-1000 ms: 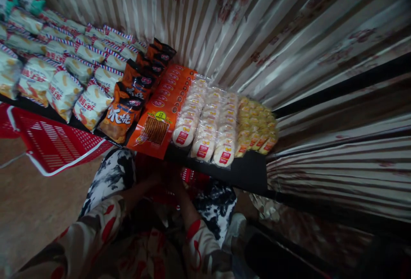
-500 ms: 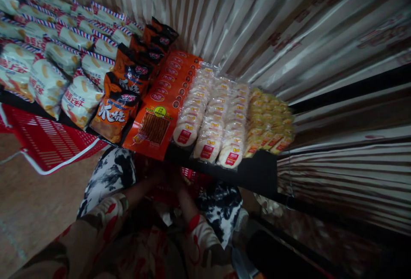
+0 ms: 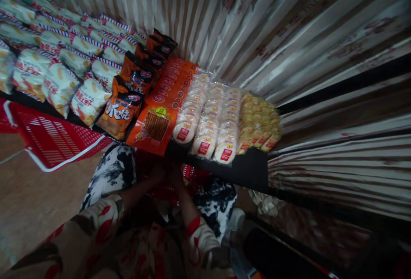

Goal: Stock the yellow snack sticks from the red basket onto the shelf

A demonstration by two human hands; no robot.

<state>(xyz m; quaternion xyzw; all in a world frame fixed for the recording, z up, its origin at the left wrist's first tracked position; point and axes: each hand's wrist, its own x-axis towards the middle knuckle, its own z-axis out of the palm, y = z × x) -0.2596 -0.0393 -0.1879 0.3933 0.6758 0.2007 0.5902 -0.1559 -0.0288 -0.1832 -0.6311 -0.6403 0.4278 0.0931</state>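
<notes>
Both hands are down in the shadow under the shelf edge, the left hand [image 3: 159, 172] and right hand [image 3: 175, 174] close together, reaching into a red basket [image 3: 189, 174] between the knees; whether either grips anything is too dark to tell. The flat orange snack packs [image 3: 157, 127] lie just above and ahead, long axis running away, roughly equally near both.

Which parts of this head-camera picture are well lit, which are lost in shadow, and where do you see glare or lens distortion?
Head view: the snack packets on the shelf are lit best; the striped curtain shows sheen; both hands, left hand and right hand, sit in deep shadow below the shelf edge, fingers indistinct; straight lines bow outward near the corners, and the lower right is nearly black.
</notes>
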